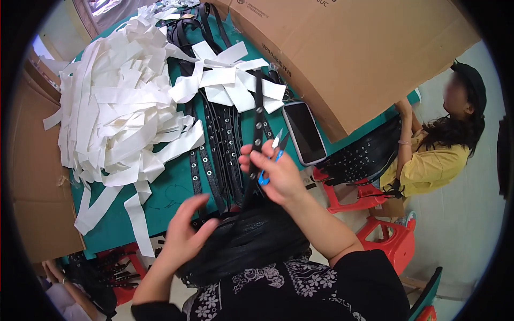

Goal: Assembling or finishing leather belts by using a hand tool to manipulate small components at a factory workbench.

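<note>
My right hand (279, 176) pinches a black strap (259, 115) set with a row of metal eyelets, its upper end standing out past my fingers. Small thread snips with a blue handle (263, 179) are tucked in the same hand, blades pointing away from me. Lower and to the left, my left hand (184, 230) is open, thumb and fingers apart, slightly blurred. Across my lap lies a heap of black straps (251, 238). More black eyelet straps (227, 144) lie lengthwise on the green table (168, 200) just beyond my hands.
Piles of white strips (123, 107) cover the table's left side, with more white strips (230, 80) over the straps. A phone (304, 132) lies beside a large cardboard box (353, 59). Seated at right, a person in yellow (436, 160) has black straps across their lap, near red stools (388, 241).
</note>
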Tool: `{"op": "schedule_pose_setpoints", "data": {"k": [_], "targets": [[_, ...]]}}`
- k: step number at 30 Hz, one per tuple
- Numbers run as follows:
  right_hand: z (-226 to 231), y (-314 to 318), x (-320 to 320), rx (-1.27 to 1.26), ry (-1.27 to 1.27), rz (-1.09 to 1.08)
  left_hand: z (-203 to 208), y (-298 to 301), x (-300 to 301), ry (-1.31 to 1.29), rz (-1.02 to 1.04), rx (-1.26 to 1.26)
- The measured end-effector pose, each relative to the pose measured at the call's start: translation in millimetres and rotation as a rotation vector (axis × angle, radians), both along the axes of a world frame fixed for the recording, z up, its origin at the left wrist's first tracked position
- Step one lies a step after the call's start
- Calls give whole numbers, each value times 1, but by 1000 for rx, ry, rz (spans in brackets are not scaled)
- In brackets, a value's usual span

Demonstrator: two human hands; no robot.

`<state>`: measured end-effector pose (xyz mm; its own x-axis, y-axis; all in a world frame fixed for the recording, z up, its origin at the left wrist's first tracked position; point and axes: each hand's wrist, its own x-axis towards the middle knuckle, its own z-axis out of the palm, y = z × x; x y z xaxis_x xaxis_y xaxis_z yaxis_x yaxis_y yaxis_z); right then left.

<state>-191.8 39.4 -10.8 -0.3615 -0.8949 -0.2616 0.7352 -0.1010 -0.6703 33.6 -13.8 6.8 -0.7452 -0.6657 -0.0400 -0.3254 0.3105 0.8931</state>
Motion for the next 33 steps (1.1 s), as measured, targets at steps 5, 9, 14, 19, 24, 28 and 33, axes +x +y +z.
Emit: {"op": "schedule_pose_setpoints", "data": {"k": [5, 9, 14, 19, 24, 28, 33], "targets": [[8, 27, 21, 51, 142, 17, -13, 17, -75, 385, -52, 975], [20, 30, -4, 65, 320, -122, -35, 28, -47, 217, -248, 1129], [25, 31, -5, 129, 334, -13, -39, 24, -25, 224, -386, 1159], [14, 32, 20, 129, 511, 109, -16, 10, -61, 311, -108, 988], [16, 31, -19, 114, 739, -178, -7, 12, -58, 304, -141, 1123], [6, 52, -59, 189, 909, -295, -7, 14, -54, 396, -173, 1209], [3, 88, -45, 307, 1708, 37, -9, 16, -55, 437, -150, 1225]]}}
